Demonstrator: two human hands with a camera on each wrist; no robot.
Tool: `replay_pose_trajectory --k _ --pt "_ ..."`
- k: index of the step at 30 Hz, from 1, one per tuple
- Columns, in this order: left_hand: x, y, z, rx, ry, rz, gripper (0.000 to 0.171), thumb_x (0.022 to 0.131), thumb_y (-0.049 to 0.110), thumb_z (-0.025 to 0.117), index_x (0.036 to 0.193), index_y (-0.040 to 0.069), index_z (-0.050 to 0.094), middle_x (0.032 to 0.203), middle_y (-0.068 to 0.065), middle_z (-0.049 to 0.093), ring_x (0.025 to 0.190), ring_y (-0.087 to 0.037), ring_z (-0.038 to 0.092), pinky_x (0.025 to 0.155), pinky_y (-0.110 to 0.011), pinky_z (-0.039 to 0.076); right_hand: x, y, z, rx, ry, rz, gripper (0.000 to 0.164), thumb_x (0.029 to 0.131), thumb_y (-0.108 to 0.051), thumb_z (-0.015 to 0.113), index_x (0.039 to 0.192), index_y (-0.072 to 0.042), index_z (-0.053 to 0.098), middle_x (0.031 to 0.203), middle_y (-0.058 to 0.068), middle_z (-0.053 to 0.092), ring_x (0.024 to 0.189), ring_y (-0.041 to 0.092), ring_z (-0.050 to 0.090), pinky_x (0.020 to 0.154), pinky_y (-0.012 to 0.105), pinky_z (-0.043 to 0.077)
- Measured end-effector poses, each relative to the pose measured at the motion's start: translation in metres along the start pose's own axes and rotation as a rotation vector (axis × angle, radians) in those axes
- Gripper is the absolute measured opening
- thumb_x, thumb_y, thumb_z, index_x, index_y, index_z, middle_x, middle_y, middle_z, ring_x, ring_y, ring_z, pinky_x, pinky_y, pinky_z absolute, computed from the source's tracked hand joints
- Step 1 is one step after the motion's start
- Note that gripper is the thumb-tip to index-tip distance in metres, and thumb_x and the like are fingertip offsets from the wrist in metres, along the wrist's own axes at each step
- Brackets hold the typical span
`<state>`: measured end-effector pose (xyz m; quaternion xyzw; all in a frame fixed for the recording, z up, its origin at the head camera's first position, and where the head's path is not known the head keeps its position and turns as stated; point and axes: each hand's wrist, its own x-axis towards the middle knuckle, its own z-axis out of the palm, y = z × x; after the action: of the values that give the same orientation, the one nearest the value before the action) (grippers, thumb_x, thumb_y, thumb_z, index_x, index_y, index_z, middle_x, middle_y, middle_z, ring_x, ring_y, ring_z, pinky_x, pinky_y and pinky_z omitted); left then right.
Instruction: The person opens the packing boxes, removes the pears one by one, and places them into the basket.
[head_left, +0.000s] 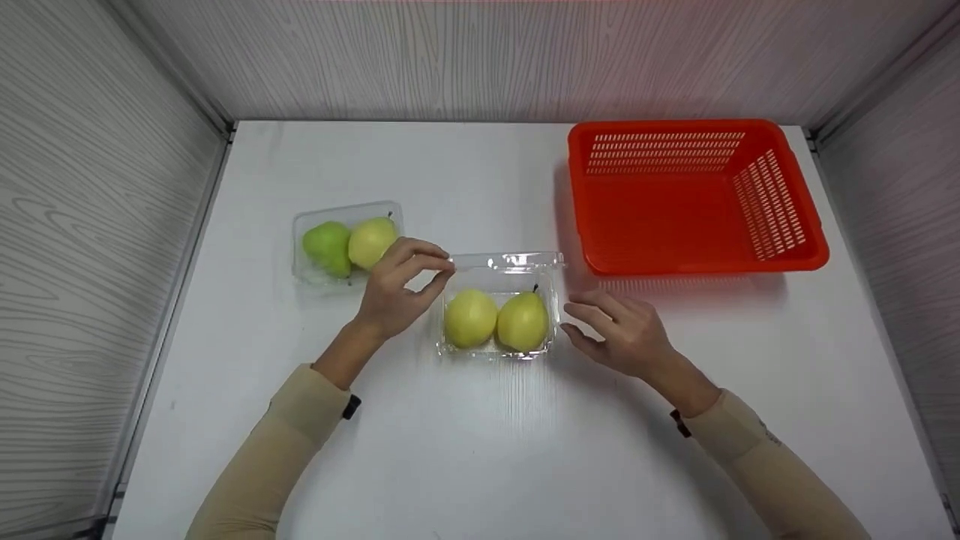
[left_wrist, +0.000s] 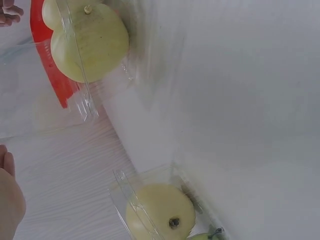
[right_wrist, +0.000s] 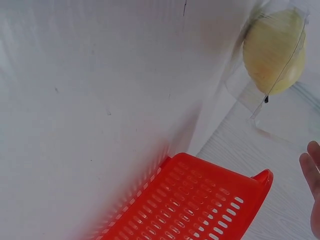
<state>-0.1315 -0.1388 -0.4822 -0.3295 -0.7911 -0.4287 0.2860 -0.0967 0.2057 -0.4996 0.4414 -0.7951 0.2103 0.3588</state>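
Observation:
A clear plastic clamshell box [head_left: 442,349] stands mid-table, its lid [head_left: 504,261] raised at the back. Inside it sit two yellow-green pears, the left pear [head_left: 470,319] and the right pear [head_left: 523,321], side by side. My left hand [head_left: 400,289] pinches the lid's left corner between thumb and fingertips. Beside the box's right wall is my right hand [head_left: 622,334], fingers loosely bent with nothing between them. The left wrist view shows the raised lid [left_wrist: 40,95] close by the left fingers [left_wrist: 7,160]. In the right wrist view, a pear [right_wrist: 275,50] shows through the clear wall.
Another clear box [head_left: 298,225] at the left holds a green pear [head_left: 327,246] and a yellow-green pear [head_left: 371,241], partly behind my left hand. A red slotted basket [head_left: 697,259] stands at the back right. Wood-grain panels [head_left: 450,60] enclose the table's back and sides.

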Motion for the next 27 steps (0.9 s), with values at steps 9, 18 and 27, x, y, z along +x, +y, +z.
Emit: replay_pose_trajectory --k 9,18,27 --pt "0.013 -0.006 0.000 -0.100 0.038 -0.137 0.011 0.086 -0.002 0.085 0.094 0.002 0.078 0.096 -0.013 0.074 0.091 -0.025 0.071 0.085 -0.011 0.057 0.001 -0.004 0.003 0.105 -0.098 0.116 0.025 0.092 -0.023 0.081 0.109 -0.006 0.078 0.103 0.011 0.079 0.085 0.024 0.078 0.064 0.036 0.067" --pt "0.026 -0.014 -0.003 -0.294 0.024 -0.349 0.017 0.086 0.002 0.085 0.099 -0.006 0.078 0.095 -0.018 0.072 0.088 -0.005 0.070 0.083 -0.018 0.064 0.004 -0.009 0.007 0.320 -0.078 0.355 0.044 0.074 -0.004 0.093 0.115 -0.004 0.076 0.111 0.012 0.077 0.099 0.027 0.076 0.091 0.025 0.066" --pt "0.040 -0.023 -0.005 -0.323 -0.005 -0.534 0.018 0.089 0.009 0.085 0.101 -0.002 0.078 0.098 -0.012 0.075 0.090 -0.005 0.070 0.083 -0.020 0.064 0.005 -0.012 0.009 0.630 -0.038 0.657 0.047 0.078 0.004 0.089 0.122 0.002 0.072 0.117 0.022 0.073 0.109 0.021 0.075 0.094 0.023 0.065"
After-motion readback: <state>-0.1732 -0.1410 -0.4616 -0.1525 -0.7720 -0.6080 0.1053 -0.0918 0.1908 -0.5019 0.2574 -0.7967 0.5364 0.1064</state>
